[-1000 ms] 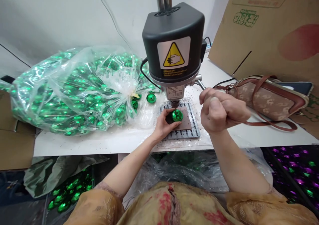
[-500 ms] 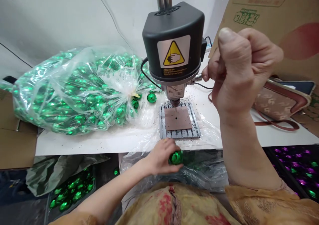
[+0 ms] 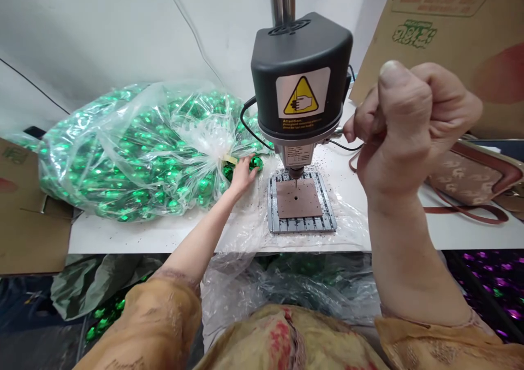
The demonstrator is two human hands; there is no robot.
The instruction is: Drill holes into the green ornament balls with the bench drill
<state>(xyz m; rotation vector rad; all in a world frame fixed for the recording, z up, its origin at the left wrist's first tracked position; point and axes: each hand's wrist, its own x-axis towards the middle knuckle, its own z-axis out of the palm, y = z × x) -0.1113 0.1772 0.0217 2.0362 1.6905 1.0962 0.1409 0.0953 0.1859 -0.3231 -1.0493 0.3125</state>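
A shiny green faceted ball (image 3: 256, 163) sits on the table beside the knotted neck of a clear plastic bag (image 3: 123, 157) full of similar balls. My left hand (image 3: 244, 174) reaches out to that ball, thumb and fingers closed on its near side. Up at the right, my right hand (image 3: 409, 124) is a fist around the feed handle (image 3: 336, 133) of the black drill press (image 3: 301, 75); most of the handle is hidden by the fist. Below the drill bit, a brown board (image 3: 301, 209) with a small hole lies on the slotted metal base (image 3: 274, 225).
Dark shavings dot the white table (image 3: 123, 239). Cardboard boxes stand at the left (image 3: 33, 212) and right (image 3: 450, 31). A patterned purse (image 3: 470, 168) with a brown strap lies at the right. Below the table edge are clear plastic sheeting (image 3: 233, 293) and trays of green and purple balls.
My left hand has moved from the table's front edge forward to the ball by the bag. The green ball it held is no longer in view there. My right hand keeps its grip.
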